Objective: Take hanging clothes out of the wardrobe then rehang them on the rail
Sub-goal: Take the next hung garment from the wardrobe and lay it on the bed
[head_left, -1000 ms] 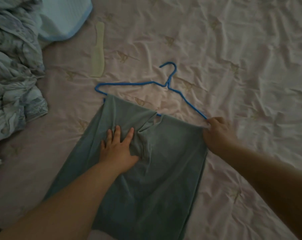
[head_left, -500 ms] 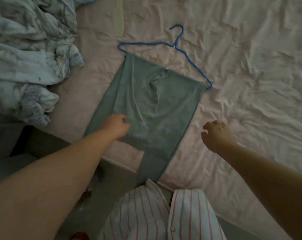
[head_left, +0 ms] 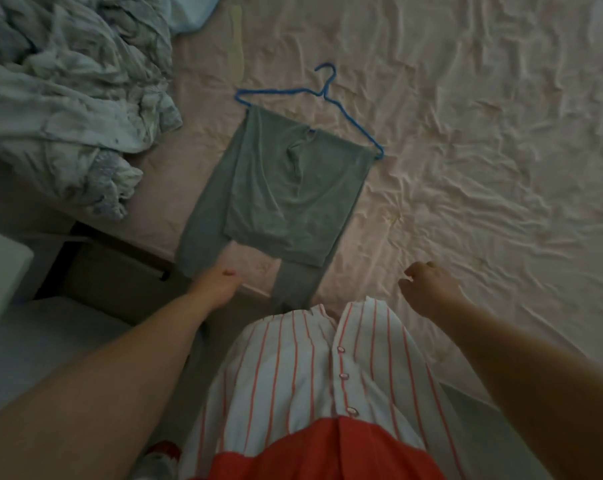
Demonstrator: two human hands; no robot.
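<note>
We've got the grey-green trousers [head_left: 286, 188] folded over the blue hanger [head_left: 313, 98], flat on the bed [head_left: 483, 133] so they drape evenly, our left hand [head_left: 217, 285] gripping the hem, right hand [head_left: 428, 285] loosely curled, fingers empty, just off the fabric.

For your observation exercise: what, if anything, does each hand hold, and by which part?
The left hand grips the grey-green trousers by a leg's lower end at the bed edge. The right hand, loosely curled, holds nothing.
</note>
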